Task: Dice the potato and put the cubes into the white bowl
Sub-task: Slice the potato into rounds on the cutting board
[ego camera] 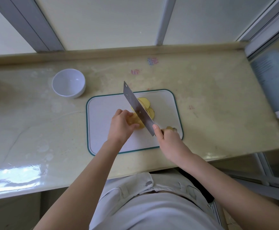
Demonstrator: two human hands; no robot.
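Head view: the potato sits mid-board, its uncut part under the left hand, whose curled fingers grip it. Its long axis is hidden. The knife runs diagonally, tip far-left and handle near-right, with the right hand closed round the handle. Slices lie fanned just right of the blade. The bowl stands upright on the counter, left of the board and apart from it; only its white inside shows.

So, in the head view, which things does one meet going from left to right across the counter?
White bowl → left hand holding the potato → cleaver → right hand. The cutting board and cut slices overlap these, so they are left out.
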